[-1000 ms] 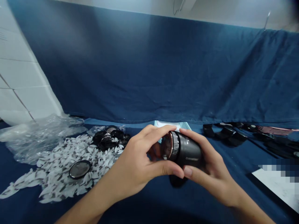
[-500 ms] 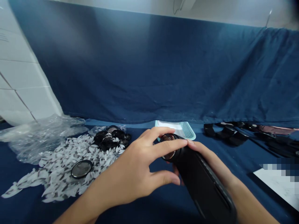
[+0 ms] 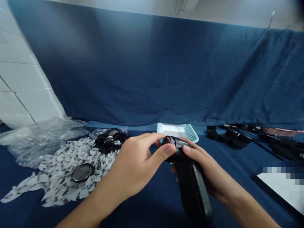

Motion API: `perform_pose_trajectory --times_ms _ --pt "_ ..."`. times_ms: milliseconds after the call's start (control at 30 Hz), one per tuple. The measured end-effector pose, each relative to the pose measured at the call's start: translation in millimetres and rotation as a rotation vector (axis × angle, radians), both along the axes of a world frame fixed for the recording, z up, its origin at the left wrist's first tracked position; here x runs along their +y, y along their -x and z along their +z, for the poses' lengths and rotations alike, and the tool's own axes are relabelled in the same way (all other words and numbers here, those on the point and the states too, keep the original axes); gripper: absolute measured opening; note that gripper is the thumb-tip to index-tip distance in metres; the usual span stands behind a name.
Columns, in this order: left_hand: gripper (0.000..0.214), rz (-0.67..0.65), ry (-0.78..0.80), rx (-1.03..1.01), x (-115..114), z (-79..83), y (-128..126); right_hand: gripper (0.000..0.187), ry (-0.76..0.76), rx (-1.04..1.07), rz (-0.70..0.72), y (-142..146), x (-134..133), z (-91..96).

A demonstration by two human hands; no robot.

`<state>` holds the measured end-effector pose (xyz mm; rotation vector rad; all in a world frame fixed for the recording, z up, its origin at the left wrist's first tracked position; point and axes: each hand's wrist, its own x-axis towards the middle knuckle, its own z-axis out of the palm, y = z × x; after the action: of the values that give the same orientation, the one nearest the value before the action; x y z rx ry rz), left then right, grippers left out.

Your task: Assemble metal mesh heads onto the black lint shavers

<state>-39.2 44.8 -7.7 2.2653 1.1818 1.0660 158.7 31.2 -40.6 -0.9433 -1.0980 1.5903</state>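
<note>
My right hand (image 3: 204,161) is closed around the head of a black hair dryer (image 3: 190,186), thumb on top, while the thick handle hangs toward me. On the dryer's round end, a ring with a coppery face (image 3: 168,140) sits in the pinch of my left hand (image 3: 140,161). My left thumb presses its near side; the fingertips behind it are partly hidden. To the left, a black-rimmed mesh disc (image 3: 82,173) lies on a heap of white and grey cut pieces (image 3: 59,174). Several black round caps (image 3: 110,139) are piled behind it.
A pale blue basket (image 3: 194,134) stands past my hands, by a hanging blue cloth (image 3: 142,63). Crumpled clear plastic (image 3: 45,136) lies at left. Black parts (image 3: 234,137) and a pink perforated piece (image 3: 280,131) are at right, near a white sheet (image 3: 282,186).
The dryer has turned, its round end now facing left and its handle more upright in view. My left fingers have closed from a spread pose into a pinch on that end; my right thumb shows on top.
</note>
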Motion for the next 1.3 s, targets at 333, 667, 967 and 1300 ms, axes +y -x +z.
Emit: perform_pose_trajectory --times_ms 333,667,967,1300 --pt "0.047 -0.14 0.153 0.048 2 5.7 1 0.034 -0.099 -0.043 -0.008 -4 1 0.2" --pt "0.04 -0.155 0.177 -0.026 4 1.0 -3 0.034 -0.21 -0.129 -0.032 -3 -1 2.3" --pt "0.051 -0.115 0.139 -0.085 1 -2.3 -10 0.028 -0.227 -0.108 -0.023 -6 -1 6.2" --pt "0.059 -0.114 0.251 -0.157 4 -3.4 -3 0.038 -0.431 -0.378 -0.088 -8 -3 3.0"
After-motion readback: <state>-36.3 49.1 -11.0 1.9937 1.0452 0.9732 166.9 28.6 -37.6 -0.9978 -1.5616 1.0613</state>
